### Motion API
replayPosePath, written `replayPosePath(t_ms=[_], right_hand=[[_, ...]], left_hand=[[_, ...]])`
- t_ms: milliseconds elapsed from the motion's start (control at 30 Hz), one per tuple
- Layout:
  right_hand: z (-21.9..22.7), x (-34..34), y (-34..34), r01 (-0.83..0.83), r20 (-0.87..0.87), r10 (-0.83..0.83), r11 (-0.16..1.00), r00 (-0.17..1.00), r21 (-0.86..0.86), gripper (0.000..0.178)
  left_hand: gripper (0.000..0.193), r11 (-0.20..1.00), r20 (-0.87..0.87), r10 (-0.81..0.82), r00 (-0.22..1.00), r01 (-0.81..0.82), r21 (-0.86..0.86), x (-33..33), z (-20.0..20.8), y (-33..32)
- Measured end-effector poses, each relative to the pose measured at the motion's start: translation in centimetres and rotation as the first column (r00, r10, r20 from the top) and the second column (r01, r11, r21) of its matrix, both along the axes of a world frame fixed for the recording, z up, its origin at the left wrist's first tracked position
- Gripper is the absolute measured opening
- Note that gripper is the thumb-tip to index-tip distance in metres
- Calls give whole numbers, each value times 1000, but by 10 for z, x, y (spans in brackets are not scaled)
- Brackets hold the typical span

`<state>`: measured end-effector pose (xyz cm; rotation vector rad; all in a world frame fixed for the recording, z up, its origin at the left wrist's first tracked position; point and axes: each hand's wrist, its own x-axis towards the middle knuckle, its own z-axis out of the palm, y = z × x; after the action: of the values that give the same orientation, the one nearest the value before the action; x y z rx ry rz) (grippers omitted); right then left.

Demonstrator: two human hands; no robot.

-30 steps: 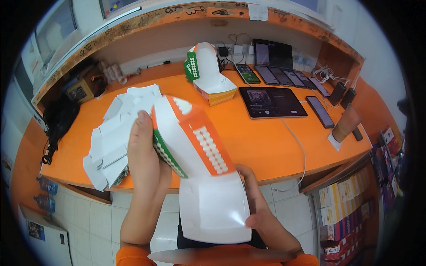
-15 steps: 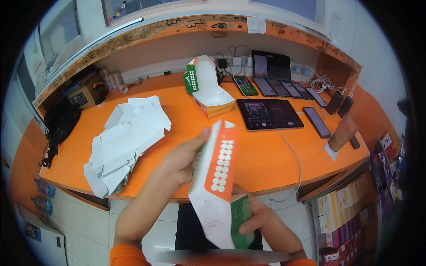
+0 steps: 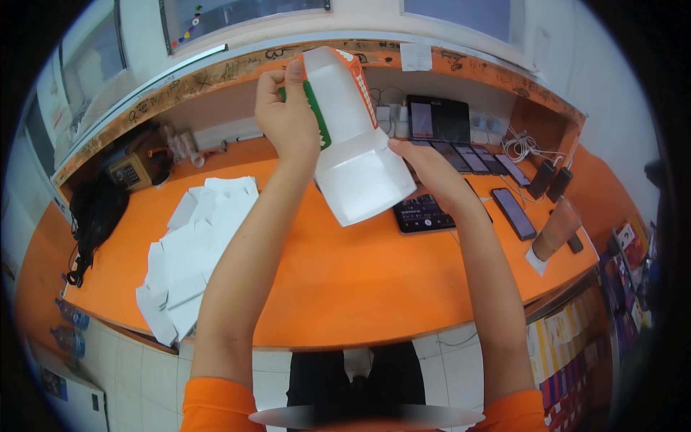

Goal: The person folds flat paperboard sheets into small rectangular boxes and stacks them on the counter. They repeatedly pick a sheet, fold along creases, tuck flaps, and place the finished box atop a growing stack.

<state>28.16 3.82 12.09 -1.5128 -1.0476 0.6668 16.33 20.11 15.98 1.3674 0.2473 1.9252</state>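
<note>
An opened cardboard food box (image 3: 365, 178), white inside with green and orange printed sides, is held up over the far middle of the desk. My left hand (image 3: 290, 119) is closed on the left side of its raised lid, thumb upward. At the right edge, near the fold between lid and base, my right hand (image 3: 435, 171) grips with the thumb in front and the fingers out of sight behind. The similar boxes behind it are hidden, so I cannot tell whether it rests on them. Left of my left forearm lies a pile of flat white box blanks (image 3: 191, 252).
A tablet (image 3: 416, 216) lies partly under my right hand. Further right are a phone (image 3: 513, 214), a drink cup (image 3: 553, 234) and white cables (image 3: 529, 144). A laptop-like device (image 3: 439, 119) stands behind several phones. At left sit a black bag (image 3: 101, 198) and a small safe (image 3: 129, 171).
Both hands have carried the box from near my body up and away to the far middle of the desk. It has turned so its white inside shows, covering the boxes standing there.
</note>
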Motion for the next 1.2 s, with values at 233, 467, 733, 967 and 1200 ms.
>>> replayPosePath(t_ms=[233, 467, 733, 967, 1200], right_hand=[[-49, 62, 99, 197, 424, -207, 978, 882, 68, 33], [-104, 74, 144, 246, 619, -237, 967, 749, 73, 21], [-113, 53, 158, 337, 756, -69, 919, 651, -207, 48], [-108, 45, 159, 254, 765, 190, 871, 616, -421, 63], [-106, 43, 147, 215, 733, 237, 859, 638, -465, 66]], left_hand=[[33, 979, -235, 14, 972, 34, 201, 39, -18, 41], [26, 947, -402, 111, 909, 26, 319, 43, -53, 72], [28, 919, -514, 389, 765, -282, 276, 49, -87, 121], [28, 910, -686, 34, 727, -306, -279, 49, -133, 200], [69, 803, -972, 5, 236, -580, -137, 46, -190, 195]])
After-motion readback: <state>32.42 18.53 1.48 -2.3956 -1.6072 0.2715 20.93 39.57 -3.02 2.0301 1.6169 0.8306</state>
